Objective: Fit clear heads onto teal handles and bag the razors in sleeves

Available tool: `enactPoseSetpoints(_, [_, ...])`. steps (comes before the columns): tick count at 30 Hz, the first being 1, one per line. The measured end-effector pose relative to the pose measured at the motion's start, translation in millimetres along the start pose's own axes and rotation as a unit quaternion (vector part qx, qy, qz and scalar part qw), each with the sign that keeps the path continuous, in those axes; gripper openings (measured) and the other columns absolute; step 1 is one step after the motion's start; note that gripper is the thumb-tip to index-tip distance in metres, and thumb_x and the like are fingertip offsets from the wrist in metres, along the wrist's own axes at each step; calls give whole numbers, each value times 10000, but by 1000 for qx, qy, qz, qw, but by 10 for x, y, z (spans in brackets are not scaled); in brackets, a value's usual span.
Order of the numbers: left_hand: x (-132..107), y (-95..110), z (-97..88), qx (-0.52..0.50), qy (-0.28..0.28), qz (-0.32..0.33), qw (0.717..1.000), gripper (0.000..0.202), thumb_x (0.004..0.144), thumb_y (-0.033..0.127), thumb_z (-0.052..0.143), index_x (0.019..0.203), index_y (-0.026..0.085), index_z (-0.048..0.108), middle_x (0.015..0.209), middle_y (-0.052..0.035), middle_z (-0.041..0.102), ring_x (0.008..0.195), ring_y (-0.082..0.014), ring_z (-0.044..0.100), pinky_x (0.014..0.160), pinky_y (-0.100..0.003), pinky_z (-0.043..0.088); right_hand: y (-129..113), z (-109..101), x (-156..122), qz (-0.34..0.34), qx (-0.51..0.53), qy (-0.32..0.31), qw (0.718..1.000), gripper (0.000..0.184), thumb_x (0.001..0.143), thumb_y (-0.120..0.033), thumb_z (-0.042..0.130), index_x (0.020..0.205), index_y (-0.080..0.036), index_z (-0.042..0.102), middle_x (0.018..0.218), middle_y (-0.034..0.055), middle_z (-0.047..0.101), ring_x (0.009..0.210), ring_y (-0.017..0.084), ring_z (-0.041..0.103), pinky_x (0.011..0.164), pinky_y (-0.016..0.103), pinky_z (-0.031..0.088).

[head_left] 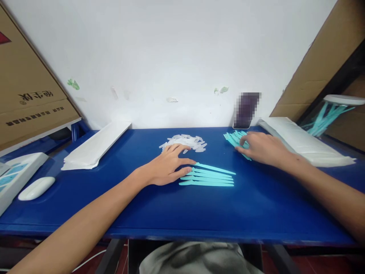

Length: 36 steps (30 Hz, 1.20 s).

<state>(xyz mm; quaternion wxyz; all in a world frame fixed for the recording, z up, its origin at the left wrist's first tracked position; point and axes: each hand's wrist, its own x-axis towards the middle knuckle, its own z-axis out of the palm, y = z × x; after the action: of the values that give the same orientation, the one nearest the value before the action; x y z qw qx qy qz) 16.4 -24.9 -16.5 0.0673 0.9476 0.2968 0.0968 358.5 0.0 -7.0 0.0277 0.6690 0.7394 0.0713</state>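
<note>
My left hand (168,165) lies flat on the blue table (182,213), fingers stretched out, touching the left ends of several turquoise plastic sticks (209,177) laid side by side. Just beyond its fingertips sits a small heap of clear white plastic caps (188,142). My right hand (261,148) rests on a pile of the same turquoise sticks (234,137) at the back right, fingers curled down onto them; whether it grips one I cannot make out.
A stack of white sleeves (95,146) lies at the back left, another (302,142) at the back right. A phone (246,110) leans on the wall. A white mouse (37,187) and a box (14,175) sit at the left edge. Cardboard boxes (25,95) flank the table.
</note>
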Motion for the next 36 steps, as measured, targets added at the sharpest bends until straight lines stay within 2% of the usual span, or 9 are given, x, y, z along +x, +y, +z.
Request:
enactPoseSetpoints(3, [6, -8, -21, -3, 27, 8, 1000, 434, 1042, 483, 372, 1281, 283, 674, 1461, -107, 469, 1370, -335, 396, 1098, -538, 350, -6, -8, 6, 14, -2, -1, 1000, 436, 919, -544, 464, 1023, -189, 694, 1144, 164, 694, 990, 353, 651, 657, 378, 392])
enactPoseSetpoints(8, [7, -46, -32, 8, 68, 15, 998, 433, 1054, 444, 349, 1252, 244, 678, 1355, -124, 531, 1281, -303, 464, 1037, -488, 389, -23, 5, 4, 15, -8, -3, 1000, 347, 913, -469, 496, 971, -203, 711, 1099, 163, 708, 978, 364, 661, 660, 385, 396])
enactPoseSetpoints(11, [-1, -71, -46, 13, 79, 7, 997, 432, 1056, 433, 345, 1218, 233, 692, 1325, -120, 544, 1252, -296, 482, 1031, -484, 386, -50, -4, -18, 6, -12, 0, 1000, 360, 928, -439, 469, 991, -184, 715, 1050, 186, 714, 927, 376, 673, 649, 396, 390])
enactPoseSetpoints(17, [-3, -105, -62, 16, 83, 1, 996, 430, 1057, 423, 346, 1168, 224, 711, 1296, -115, 564, 1224, -276, 501, 1061, -473, 361, -61, 42, -1, -19, -22, 16, 999, 363, 915, -440, 486, 971, -176, 729, 1055, 175, 721, 910, 358, 679, 650, 380, 410])
enactPoseSetpoints(21, [-2, -111, -63, 17, 73, -2, 997, 442, 1060, 424, 336, 1146, 220, 719, 1271, -114, 578, 1209, -271, 509, 1042, -462, 369, -69, 97, 17, -32, -30, 30, 999, 353, 920, -422, 487, 937, -179, 743, 981, 156, 731, 869, 324, 683, 650, 363, 417])
enactPoseSetpoints(29, [9, -120, -71, 22, 65, -4, 998, 443, 1062, 414, 331, 1135, 216, 721, 1245, -114, 592, 1179, -260, 525, 1011, -442, 378, -118, 39, -15, -71, -57, -4, 996, 312, 956, -355, 438, 826, -176, 659, 944, 130, 703, 815, 275, 657, 598, 327, 348])
enactPoseSetpoints(36, [8, -129, -66, 20, 72, -5, 997, 437, 1057, 420, 347, 1118, 208, 723, 1230, -109, 599, 1147, -262, 540, 992, -441, 400, -130, 41, -104, -148, -19, -30, 988, 239, 934, -337, 464, 805, -195, 606, 802, 99, 670, 695, 240, 615, 569, 324, 331])
